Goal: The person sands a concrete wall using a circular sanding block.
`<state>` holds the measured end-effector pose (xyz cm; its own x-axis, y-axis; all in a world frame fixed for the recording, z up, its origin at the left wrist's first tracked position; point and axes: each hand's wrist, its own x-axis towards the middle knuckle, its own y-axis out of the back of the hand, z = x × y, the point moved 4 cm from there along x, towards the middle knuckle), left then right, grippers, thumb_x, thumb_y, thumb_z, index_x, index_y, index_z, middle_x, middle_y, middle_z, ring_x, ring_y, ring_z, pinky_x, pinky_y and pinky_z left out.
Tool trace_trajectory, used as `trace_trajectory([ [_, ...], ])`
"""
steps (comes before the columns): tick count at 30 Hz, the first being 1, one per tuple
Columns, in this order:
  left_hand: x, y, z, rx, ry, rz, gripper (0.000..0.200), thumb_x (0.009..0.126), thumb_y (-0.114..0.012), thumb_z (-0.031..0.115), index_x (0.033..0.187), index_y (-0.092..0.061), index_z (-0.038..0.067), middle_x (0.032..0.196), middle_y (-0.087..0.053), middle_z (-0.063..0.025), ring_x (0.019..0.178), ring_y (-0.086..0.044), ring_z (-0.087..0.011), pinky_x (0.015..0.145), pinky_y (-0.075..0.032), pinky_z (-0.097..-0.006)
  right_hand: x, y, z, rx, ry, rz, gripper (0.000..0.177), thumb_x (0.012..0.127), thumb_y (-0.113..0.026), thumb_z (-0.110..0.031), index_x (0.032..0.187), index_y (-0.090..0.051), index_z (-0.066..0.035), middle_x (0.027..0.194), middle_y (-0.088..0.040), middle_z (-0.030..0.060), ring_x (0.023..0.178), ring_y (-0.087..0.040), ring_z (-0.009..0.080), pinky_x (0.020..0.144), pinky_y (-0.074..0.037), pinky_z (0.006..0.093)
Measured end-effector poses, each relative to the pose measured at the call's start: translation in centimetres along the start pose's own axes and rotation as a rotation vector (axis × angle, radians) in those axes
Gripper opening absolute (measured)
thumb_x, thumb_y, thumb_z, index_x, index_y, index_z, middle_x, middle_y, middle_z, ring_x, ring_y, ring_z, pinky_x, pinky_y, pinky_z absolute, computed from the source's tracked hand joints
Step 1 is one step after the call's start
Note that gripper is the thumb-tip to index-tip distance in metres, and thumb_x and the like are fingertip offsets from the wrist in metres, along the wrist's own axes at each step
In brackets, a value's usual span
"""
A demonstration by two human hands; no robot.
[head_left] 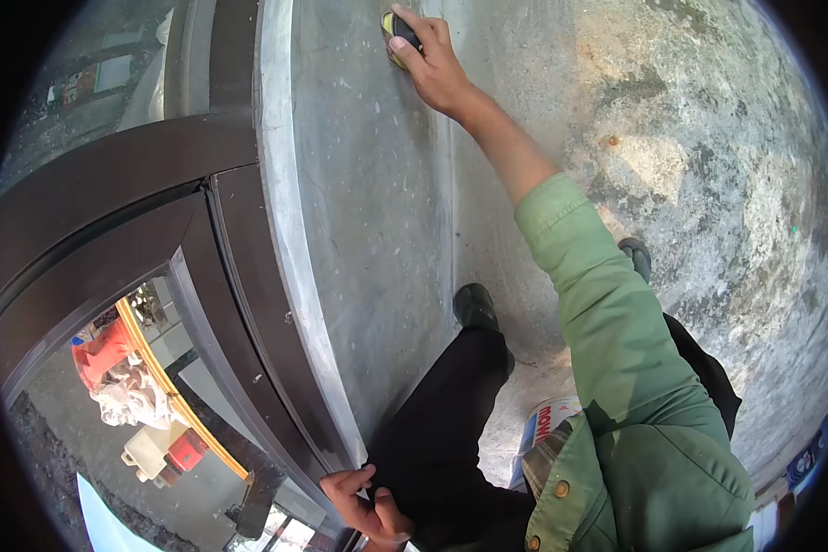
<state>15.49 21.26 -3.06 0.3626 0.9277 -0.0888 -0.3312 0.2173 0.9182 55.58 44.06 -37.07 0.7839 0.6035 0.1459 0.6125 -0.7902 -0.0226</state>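
My right hand (437, 69) is stretched out at the top, its fingers closed around a small black block with a yellowish edge (401, 39). The block is against a smooth grey cement surface (363, 202); its underside is hidden. Down at the bottom, my left hand (368, 509) is beside my dark-trousered leg, near the lower end of the pale frame strip (290, 202). Its fingers bend loosely, with a gap to the thumb, and nothing shows in them.
On the left stands a dark brown window frame (235, 276) with glass panes, behind which red and white items (133, 391) show. A white bucket with red lettering (547, 419) sits near my legs. Rough, stained concrete (699, 184) spreads to the right.
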Motion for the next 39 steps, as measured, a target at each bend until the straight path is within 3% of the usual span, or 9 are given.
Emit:
trace_trajectory([
  [6,-0.4,0.4,-0.2,0.015,-0.049,-0.005,0.033,0.069,-0.054,0.012,0.098,-0.059,-0.001,0.091,-0.045,-0.0094,0.08,-0.039,-0.018,0.074,-0.034,-0.0315,-0.3,-1.3,10.3,-0.123,-0.49,0.091,0.059,0.102,-0.05,-0.04,0.154,-0.038,-0.015,0.132,-0.041,0.0236,0.122,-0.05,0.0391,0.111,-0.038,0.0414],
  [11,-0.5,0.5,-0.1,0.019,0.008,-0.001,0.034,0.067,-0.053,0.012,0.098,-0.059,-0.001,0.09,-0.044,-0.0085,0.08,-0.039,-0.0178,0.073,-0.034,-0.0316,-0.5,-0.3,2.6,-0.076,0.025,-0.04,0.063,0.103,-0.043,-0.044,0.157,-0.032,-0.012,0.139,-0.037,0.0271,0.128,-0.047,0.0421,0.113,-0.036,0.0425],
  [15,-0.6,0.7,0.4,-0.009,0.006,0.01,0.033,0.068,-0.053,0.013,0.097,-0.059,-0.001,0.09,-0.045,-0.0081,0.08,-0.039,-0.0176,0.073,-0.034,-0.0317,2.8,-1.2,8.8,-0.087,-0.417,0.017,0.063,0.103,-0.045,-0.044,0.158,-0.031,-0.016,0.137,-0.038,0.0257,0.127,-0.047,0.0425,0.113,-0.036,0.0432],
  [20,-0.4,0.4,0.6,0.015,0.026,0.023,0.034,0.068,-0.053,0.013,0.098,-0.059,-0.001,0.09,-0.045,-0.0083,0.08,-0.039,-0.0175,0.073,-0.033,-0.0312,1.3,-0.1,1.2,-0.083,0.098,-0.055,0.062,0.104,-0.04,-0.042,0.157,-0.031,-0.013,0.139,-0.037,0.0258,0.128,-0.046,0.0436,0.114,-0.035,0.0439],
  [23,-0.8,0.2,0.4,-0.022,-0.009,0.024,0.035,0.067,-0.054,0.013,0.098,-0.058,-0.001,0.091,-0.045,-0.0084,0.08,-0.039,-0.0175,0.073,-0.033,-0.0309,2.3,-0.3,6.0,-0.046,-0.317,-0.002,0.058,0.106,-0.043,-0.04,0.156,-0.035,-0.011,0.133,-0.04,0.0233,0.127,-0.042,0.0367,0.116,-0.029,0.0403],
  [27,-0.5,0.5,0.1,-0.015,0.008,0.038,0.036,0.066,-0.054,0.013,0.099,-0.058,-0.001,0.092,-0.045,-0.0088,0.08,-0.039,-0.0174,0.074,-0.033,-0.031,-1.7,-0.1,-2.5,-0.089,0.166,-0.11,0.058,0.105,-0.044,-0.039,0.156,-0.033,-0.015,0.139,-0.036,0.0265,0.131,-0.044,0.043,0.113,-0.036,0.0434],
  [31,-0.9,0.2,0.4,-0.023,-0.018,-0.012,0.038,0.065,-0.052,0.013,0.099,-0.057,-0.002,0.091,-0.043,-0.009,0.081,-0.038,-0.0174,0.074,-0.034,-0.0313,1.3,-0.6,2.4,0.002,-0.101,0.015,0.057,0.104,-0.046,-0.041,0.155,-0.035,-0.017,0.138,-0.036,0.0267,0.128,-0.045,0.0439,0.111,-0.038,0.0442],
  [32,-1.0,0.2,0.5,-0.033,-0.026,-0.025,0.038,0.064,-0.052,0.012,0.099,-0.057,-0.003,0.091,-0.042,-0.009,0.081,-0.038,-0.0175,0.074,-0.034,-0.0314,2.2,-1.3,5.1,-0.062,-0.1,0.005,0.06,0.108,-0.041,-0.038,0.158,-0.028,-0.006,0.139,-0.037,0.0269,0.133,-0.04,0.0424,0.117,-0.03,0.0438],
  [39,-0.7,0.1,0.8,-0.01,-0.058,-0.02,0.038,0.065,-0.051,0.007,0.101,-0.06,0.0,0.091,-0.044,-0.0099,0.079,-0.04,-0.0193,0.07,-0.035,-0.0316,-13.2,-1.3,0.9,-0.01,-0.133,-0.021,0.055,0.104,-0.05,-0.033,0.154,-0.036,-0.014,0.129,-0.041,0.0254,0.119,-0.05,0.0421,0.109,-0.039,0.0435],
])
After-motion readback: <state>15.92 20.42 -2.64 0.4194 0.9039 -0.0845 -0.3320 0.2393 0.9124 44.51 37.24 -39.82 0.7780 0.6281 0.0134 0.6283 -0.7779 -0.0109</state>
